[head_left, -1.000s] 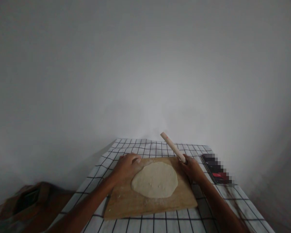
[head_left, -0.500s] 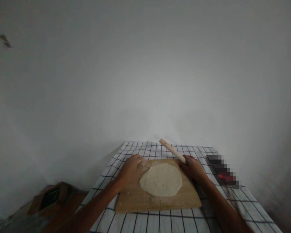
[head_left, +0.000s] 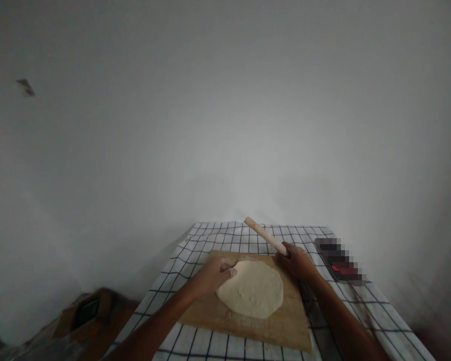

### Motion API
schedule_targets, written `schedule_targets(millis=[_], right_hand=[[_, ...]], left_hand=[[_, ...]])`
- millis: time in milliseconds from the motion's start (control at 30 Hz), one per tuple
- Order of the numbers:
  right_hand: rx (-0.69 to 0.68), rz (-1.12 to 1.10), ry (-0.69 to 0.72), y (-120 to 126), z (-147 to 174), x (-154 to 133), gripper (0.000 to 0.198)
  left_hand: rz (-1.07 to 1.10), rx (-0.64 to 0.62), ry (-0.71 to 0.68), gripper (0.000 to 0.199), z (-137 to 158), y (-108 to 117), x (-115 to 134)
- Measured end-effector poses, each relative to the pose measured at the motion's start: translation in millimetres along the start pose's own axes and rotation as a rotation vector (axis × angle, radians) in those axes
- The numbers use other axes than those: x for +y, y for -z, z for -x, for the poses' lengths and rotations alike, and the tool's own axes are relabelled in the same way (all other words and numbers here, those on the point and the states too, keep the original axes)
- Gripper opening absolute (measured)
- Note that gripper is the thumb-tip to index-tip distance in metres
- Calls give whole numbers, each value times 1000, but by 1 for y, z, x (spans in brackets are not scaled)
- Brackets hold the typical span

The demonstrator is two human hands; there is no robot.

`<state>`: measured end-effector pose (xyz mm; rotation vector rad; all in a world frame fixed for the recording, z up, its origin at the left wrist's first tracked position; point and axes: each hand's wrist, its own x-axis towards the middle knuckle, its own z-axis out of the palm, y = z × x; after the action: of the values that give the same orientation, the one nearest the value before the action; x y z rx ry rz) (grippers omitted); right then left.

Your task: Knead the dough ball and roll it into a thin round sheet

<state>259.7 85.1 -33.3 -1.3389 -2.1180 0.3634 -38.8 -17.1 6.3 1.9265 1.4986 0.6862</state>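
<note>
A flat, roundish sheet of dough [head_left: 253, 291] lies on a wooden board [head_left: 244, 328], with a few small bumps on its surface. At its far left edge is my left hand [head_left: 214, 276], slightly blurred, the thumb over the dough and the fingers curled at the rim, closed on that edge. My right hand [head_left: 296, 260] is closed round the near end of a pale wooden rolling pin [head_left: 265, 234]. The pin points away to the left, raised beyond the board's far right corner and apart from the dough.
A white cloth with dark grid lines [head_left: 206, 343] covers the table. A dark flat object, partly pixelated, [head_left: 338, 260] lies at the right. The wall [head_left: 248, 125] rises behind the table. A brown box [head_left: 86, 313] stands low at the left.
My left hand has moved right and down onto the dough's edge. The board sits turned slightly, its near right corner closer to me. My right hand still holds the rolling pin.
</note>
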Motion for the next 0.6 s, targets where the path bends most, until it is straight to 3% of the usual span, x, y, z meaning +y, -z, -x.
schedule_targets(millis=[200,400,600], right_hand=[[21,-23,-9,2,-1,0,18],[4,-63,9,4,2,-1,17],[34,-73,-6,3,-1,5,24]], left_hand=[[-197,125,4,47,2,0,6],[-395,227,43,40,2,-13,12],[-468,292,-11,37,-7,-5,16]])
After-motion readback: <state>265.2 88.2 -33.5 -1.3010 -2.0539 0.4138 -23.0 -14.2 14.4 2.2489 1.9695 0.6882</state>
